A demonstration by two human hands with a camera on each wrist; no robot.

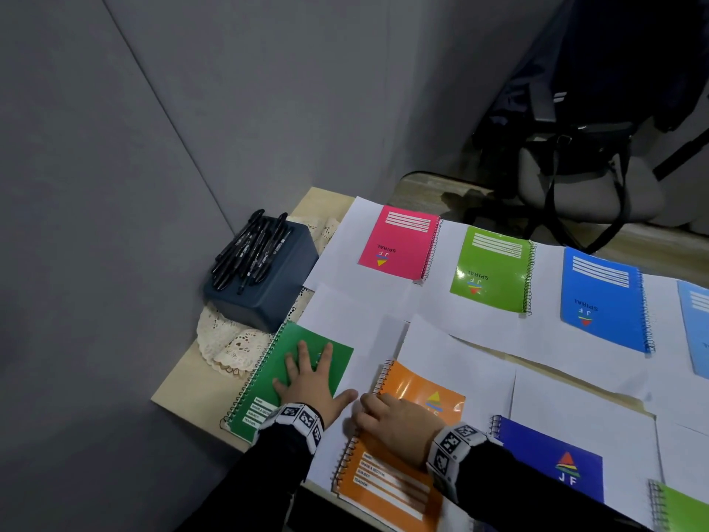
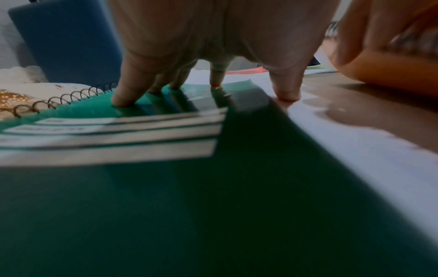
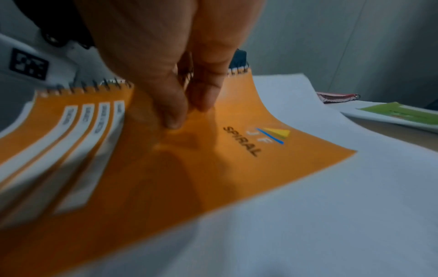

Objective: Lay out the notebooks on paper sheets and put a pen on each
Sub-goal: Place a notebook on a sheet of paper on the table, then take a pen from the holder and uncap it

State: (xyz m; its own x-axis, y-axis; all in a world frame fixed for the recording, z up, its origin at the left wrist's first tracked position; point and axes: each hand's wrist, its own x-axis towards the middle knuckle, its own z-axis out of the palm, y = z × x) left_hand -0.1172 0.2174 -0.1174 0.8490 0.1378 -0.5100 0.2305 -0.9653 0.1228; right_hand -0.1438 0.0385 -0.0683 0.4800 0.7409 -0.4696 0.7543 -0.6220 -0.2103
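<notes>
Nearest in the head view, an orange notebook (image 1: 399, 451) is pressed at its spiral edge by the right hand (image 1: 391, 424); in the right wrist view the fingers (image 3: 170, 105) are bent down onto the cover and nothing is gripped. The notebook lies on a paper sheet (image 1: 468, 362), though its near end is carried past the table (image 1: 184, 382) edge. To its right, a dark blue notebook (image 1: 552, 458) is laid on another sheet, and the corner of a light green one (image 1: 683, 508) is seen at the frame edge. To the left, a dark green notebook (image 1: 291, 382) is held flat under the left hand (image 1: 310, 382), whose fingers (image 2: 128, 90) are spread straight on the cover while the thumb (image 2: 286, 84) is set on the paper beside it. This notebook lies partly on a sheet, partly on bare table. Farther back, a row of sheets is covered by a pink notebook (image 1: 399, 243), a green notebook (image 1: 491, 270), a blue notebook (image 1: 602, 301) and a pale blue notebook (image 1: 696, 324), cut off at the right. At the far left corner, black pens (image 1: 249, 251) are piled on a dark box (image 1: 264, 278), which is set on a lace doily (image 1: 226, 339). Beyond the table, a chair (image 1: 587, 186) with a bag strap is seen.
</notes>
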